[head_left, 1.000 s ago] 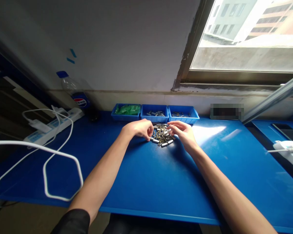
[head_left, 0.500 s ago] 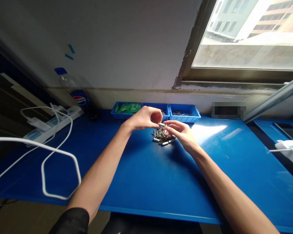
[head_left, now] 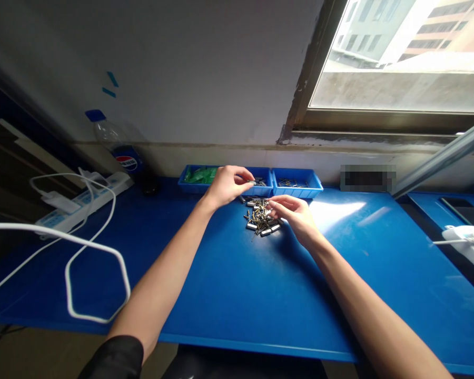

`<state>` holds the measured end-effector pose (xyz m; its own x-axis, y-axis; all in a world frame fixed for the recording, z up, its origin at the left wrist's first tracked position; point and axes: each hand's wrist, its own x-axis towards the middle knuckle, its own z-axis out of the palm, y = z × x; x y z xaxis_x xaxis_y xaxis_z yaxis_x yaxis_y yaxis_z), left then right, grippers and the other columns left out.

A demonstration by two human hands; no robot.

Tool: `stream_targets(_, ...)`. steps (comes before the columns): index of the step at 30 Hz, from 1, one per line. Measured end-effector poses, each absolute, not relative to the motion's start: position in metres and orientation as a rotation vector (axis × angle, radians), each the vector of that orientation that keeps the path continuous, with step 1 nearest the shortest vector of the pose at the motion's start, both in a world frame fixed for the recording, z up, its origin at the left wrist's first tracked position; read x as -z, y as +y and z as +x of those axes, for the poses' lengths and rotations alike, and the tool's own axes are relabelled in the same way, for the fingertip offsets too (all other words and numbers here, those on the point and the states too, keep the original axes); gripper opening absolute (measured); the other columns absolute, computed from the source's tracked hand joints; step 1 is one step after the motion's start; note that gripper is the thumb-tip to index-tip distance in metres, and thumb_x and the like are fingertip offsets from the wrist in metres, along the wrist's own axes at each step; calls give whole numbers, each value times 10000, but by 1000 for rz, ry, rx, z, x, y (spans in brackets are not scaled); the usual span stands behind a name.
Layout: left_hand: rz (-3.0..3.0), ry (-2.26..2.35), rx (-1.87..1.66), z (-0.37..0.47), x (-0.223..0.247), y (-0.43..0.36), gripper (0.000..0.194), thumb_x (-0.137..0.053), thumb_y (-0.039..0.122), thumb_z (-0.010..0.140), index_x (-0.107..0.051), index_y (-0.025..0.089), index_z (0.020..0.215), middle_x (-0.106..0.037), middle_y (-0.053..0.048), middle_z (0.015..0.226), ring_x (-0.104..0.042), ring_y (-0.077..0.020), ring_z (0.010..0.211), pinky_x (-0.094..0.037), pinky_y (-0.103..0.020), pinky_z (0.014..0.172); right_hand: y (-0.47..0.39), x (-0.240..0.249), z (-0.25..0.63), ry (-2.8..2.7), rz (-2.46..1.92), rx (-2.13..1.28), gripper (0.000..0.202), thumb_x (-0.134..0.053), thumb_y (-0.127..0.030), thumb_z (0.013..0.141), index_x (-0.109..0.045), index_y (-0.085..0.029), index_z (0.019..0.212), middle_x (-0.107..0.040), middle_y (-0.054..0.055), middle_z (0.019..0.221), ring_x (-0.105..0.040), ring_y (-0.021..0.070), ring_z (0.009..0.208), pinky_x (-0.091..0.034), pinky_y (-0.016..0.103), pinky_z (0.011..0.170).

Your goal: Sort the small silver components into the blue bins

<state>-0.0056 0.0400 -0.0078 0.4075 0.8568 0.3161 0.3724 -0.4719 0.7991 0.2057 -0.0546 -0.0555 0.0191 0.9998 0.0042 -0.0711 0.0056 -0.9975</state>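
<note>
Bench: blue top (head_left: 229, 295), smooth, with a bright sunlit patch (head_left: 335, 210) at far right.
Middle, toward the far side: a loose pile of small metal parts (head_left: 259, 217), white-topped blocks (head_left: 265, 232) along its near edge.
Far side: three blue bins in a row, left (head_left: 193, 188), middle (head_left: 263, 192) and right (head_left: 299, 193).
Far left: a soda bottle (head_left: 127, 162), upright; a white power strip (head_left: 69, 215) beside it.

Three bins (head_left: 299, 193) — one bottle (head_left: 123, 153)
</note>
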Motion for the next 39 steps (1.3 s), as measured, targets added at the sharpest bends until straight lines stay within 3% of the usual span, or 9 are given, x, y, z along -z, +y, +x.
stream_targets(4, 2039, 1113, -1051, -9, 13, 46, 255, -764, 184, 783, -800, 122, 1028, -799, -112, 1066, -779, -201, 857, -637, -310, 851, -54, 55, 208, -1139, -1174, -1215, 390, -860, -534, 752, -770, -207, 943, -783, 64, 874, -661, 181, 721, -521, 329, 708)
stream_targets(7, 2148, 1066, -947, -13, 8, 46, 208, -734, 170, 789, -811, 129, 978, -803, -98, 1013, -768, -192, 840, -619, -284, 830, -54, 54, 208, -1141, -1200, -1192, 399, -854, -549, 750, -763, -204, 930, -778, 68, 872, -661, 187, 717, -517, 334, 701)
stream_targets(11, 2297, 918, -438, -20, 2, 43, 135, -736, 159, 739, -826, 162, 840, -786, -50, 808, -733, -174, 753, -554, -223, 698, -53, 54, 209, -1133, -1190, -1188, 379, -850, -534, 758, -762, -202, 921, -774, 64, 853, -652, 178, 703, -509, 325, 689)
stream_targets(16, 2259, 844, -18, -18, 19, 44, 297, -804, 119, 596, -837, 202, 879, -736, -7, 723, -669, -151, 638, -438, -200, 532, -52, 56, 210, -1104, -1199, -1189, 379, -852, -532, 745, -768, -205, 915, -775, 62, 853, -652, 176, 695, -513, 319, 665)
stream_targets(20, 2301, 888, -84, -12, 33, 46, 173, -758, 99, 621, -802, 186, 763, -681, 0, 666, -604, -128, 563, -393, -209, 508, -51, 57, 210, -1092, -1196, -1193, 386, -856, -534, 735, -771, -199, 907, -775, 63, 854, -645, 167, 682, -514, 313, 660)
stream_targets(26, 2384, 925, -114, -11, 31, 46, 80, -728, 94, 696, -737, 167, 727, -681, -15, 716, -594, -134, 614, -388, -226, 549, -50, 57, 210, -1097, -1180, -1202, 351, -856, -511, 745, -771, -205, 895, -773, 54, 846, -629, 157, 666, -508, 312, 662)
stream_targets(33, 2409, 824, -369, -7, 7, 34, 51, -679, 152, 817, -728, 166, 823, -735, -43, 873, -663, -169, 825, -476, -243, 723, -51, 55, 210, -1118, -1197, -1169, 365, -861, -517, 736, -771, -201, 895, -774, 55, 831, -634, 161, 658, -517, 320, 664)
stream_targets(39, 2343, 760, -612, 0, -2, 27, 105, -751, 168, 773, -692, 157, 859, -731, -22, 831, -680, -152, 782, -493, -230, 715, -55, 53, 210, -1203, -1152, -1215, 385, -868, -483, 754, -788, -220, 1024, -789, 53, 873, -697, 195, 750, -558, 346, 745)
